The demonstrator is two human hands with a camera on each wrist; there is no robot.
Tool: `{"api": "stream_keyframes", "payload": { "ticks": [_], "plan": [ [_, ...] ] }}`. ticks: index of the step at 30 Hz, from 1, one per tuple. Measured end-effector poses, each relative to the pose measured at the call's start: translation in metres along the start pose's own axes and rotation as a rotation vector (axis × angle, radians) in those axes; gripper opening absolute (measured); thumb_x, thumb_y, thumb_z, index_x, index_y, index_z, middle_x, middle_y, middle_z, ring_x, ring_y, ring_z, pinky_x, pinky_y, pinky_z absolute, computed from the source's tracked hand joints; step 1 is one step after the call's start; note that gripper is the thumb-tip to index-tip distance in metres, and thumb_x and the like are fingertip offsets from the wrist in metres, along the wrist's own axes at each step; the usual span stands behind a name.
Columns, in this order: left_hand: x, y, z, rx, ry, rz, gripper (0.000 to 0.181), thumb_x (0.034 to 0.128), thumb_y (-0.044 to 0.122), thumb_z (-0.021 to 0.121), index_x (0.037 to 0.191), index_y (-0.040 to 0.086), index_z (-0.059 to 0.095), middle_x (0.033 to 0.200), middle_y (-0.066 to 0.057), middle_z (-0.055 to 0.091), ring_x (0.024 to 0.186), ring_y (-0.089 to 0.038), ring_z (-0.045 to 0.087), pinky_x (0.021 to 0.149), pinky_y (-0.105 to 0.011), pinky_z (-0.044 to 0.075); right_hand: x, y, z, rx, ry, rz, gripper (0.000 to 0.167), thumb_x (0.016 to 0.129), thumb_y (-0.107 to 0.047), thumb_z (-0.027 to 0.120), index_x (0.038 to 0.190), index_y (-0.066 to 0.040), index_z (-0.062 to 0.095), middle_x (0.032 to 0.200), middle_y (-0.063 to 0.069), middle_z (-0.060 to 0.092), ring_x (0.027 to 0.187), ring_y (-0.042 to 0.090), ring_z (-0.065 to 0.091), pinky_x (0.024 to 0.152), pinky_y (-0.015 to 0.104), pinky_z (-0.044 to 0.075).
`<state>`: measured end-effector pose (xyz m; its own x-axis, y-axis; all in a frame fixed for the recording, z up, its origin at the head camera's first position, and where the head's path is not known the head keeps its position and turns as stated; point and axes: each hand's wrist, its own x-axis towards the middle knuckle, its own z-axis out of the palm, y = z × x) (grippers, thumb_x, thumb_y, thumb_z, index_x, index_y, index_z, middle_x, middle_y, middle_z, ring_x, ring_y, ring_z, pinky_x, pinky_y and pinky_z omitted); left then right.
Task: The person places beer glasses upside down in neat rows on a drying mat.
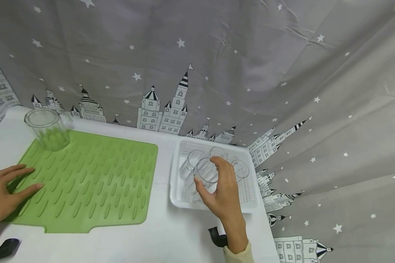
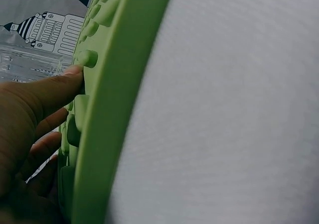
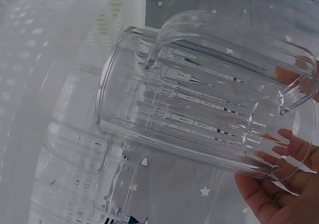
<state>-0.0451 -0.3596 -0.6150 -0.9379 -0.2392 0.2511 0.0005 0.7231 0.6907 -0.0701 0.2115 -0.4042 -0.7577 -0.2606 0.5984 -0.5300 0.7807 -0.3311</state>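
My right hand [image 1: 226, 193] is over the white basket, its thumb and fingers spread around the end of a clear mug [image 1: 205, 171]. In the right wrist view this mug [image 3: 194, 99] lies sideways across the picture, its handle uppermost and the fingers [image 3: 264, 199] gripping its right end. Far to the left, my left hand [image 1: 6, 190] rests with loosely extended fingers at the left edge of a green ridged mat [image 1: 95, 179]. The left wrist view has the thumb [image 2: 55, 89] touching the mat's surface. A clear handled mug [image 1: 49, 131] stands on the mat's back left corner.
The white perforated basket [image 1: 250, 197] holds several other clear glasses, among them one at its right side [image 1: 241, 169]. Both it and the mat lie on a white tabletop [image 1: 125, 244]. A grey curtain [image 1: 217, 47] printed with castles and stars hangs behind and to the right.
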Motion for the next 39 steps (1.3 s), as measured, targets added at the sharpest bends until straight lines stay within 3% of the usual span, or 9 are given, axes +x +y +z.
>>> {"api": "stream_keyframes", "payload": {
  "ticks": [7,23,32,39],
  "plan": [
    [0.0,0.001,-0.002,0.013,-0.014,-0.006,0.063,0.102,0.021,0.075,0.149,-0.013,0.051,0.167,-0.039,0.03,0.161,-0.059,0.02,0.131,-0.077,0.013,0.006,-0.005,0.004,0.006,-0.005,-0.026,0.067,0.088,-0.033,0.082,0.143,-0.005,0.057,0.14,0.009,0.065,0.123,0.026,0.062,0.101,0.039,0.055],
    [-0.002,0.003,-0.008,0.056,-0.023,-0.012,0.065,0.1036,0.028,0.073,0.151,-0.011,0.05,0.168,-0.037,0.031,0.161,-0.058,0.021,0.135,-0.071,0.012,0.013,-0.02,0.015,0.031,-0.02,-0.052,0.067,0.088,-0.034,0.082,0.144,-0.006,0.056,0.141,0.01,0.065,0.127,0.025,0.062,0.105,0.039,0.055],
    [-0.005,0.007,-0.011,0.087,-0.038,-0.037,0.069,0.1064,0.037,0.069,0.152,-0.01,0.047,0.17,-0.037,0.027,0.161,-0.058,0.018,0.133,-0.075,0.013,0.019,-0.028,0.023,0.044,-0.019,-0.083,0.067,0.089,-0.036,0.082,0.143,-0.006,0.056,0.14,0.007,0.065,0.12,0.024,0.062,0.1,0.038,0.056],
    [-0.002,0.013,-0.011,0.111,-0.107,-0.088,0.071,0.1058,0.036,0.07,0.155,-0.009,0.045,0.171,-0.037,0.023,0.161,-0.061,0.015,0.125,-0.083,0.016,0.023,-0.032,0.025,0.052,-0.026,-0.065,0.067,0.089,-0.036,0.082,0.143,-0.007,0.056,0.141,0.006,0.065,0.121,0.024,0.062,0.1,0.038,0.057]
  ]
}}
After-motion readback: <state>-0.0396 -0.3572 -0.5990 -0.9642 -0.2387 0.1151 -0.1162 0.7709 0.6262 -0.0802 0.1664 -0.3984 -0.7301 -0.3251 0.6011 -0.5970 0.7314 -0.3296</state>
